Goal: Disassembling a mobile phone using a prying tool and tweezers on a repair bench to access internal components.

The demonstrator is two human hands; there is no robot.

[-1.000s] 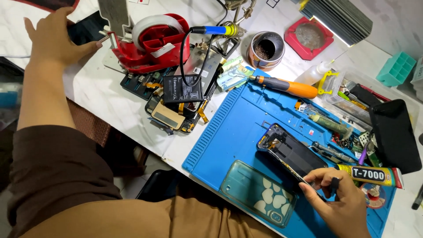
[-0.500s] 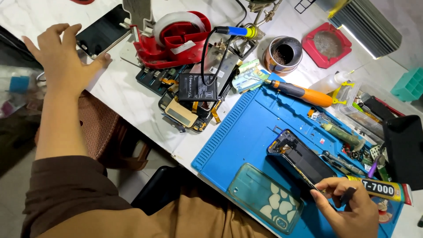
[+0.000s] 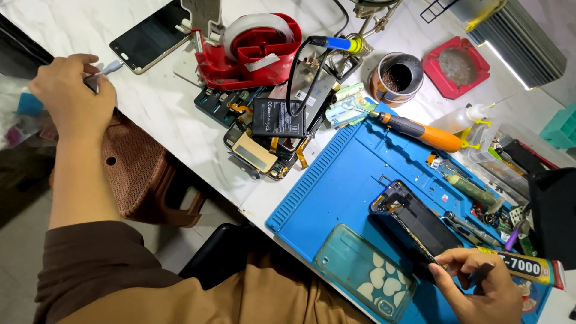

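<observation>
Our right hand (image 3: 474, 285) sits at the lower right of the blue mat (image 3: 348, 192), fingers curled shut around a small dark tool (image 3: 482, 273) whose tip points toward the phone body (image 3: 414, 225). The thumb and forefinger touch the near end of that phone. The phone lies flat on the mat with its back open, its long axis running diagonally from upper left to lower right, the upper end pointing toward the middle of the desk (image 3: 162, 108). Just beside it, nearer to us, lies a clear phone case (image 3: 363, 273) with white petal shapes, on nearly the same diagonal. A glue tube (image 3: 525, 267) lies just behind our right hand, running off to the right.

Our left hand (image 3: 75, 96) is far away at the left edge of the desk, closed around a white cable plug (image 3: 111, 68). The plug points right and slightly up, toward the bottom edge of a dark phone (image 3: 153, 36) lying screen up; we cannot tell whether plug and phone touch.

Between the two hands stand a red tape dispenser (image 3: 255, 51), a pile of phone parts with a black battery (image 3: 279, 117) on top, an orange screwdriver (image 3: 423, 132) lying across the top edge of the mat, and a round tin (image 3: 396, 78).
</observation>
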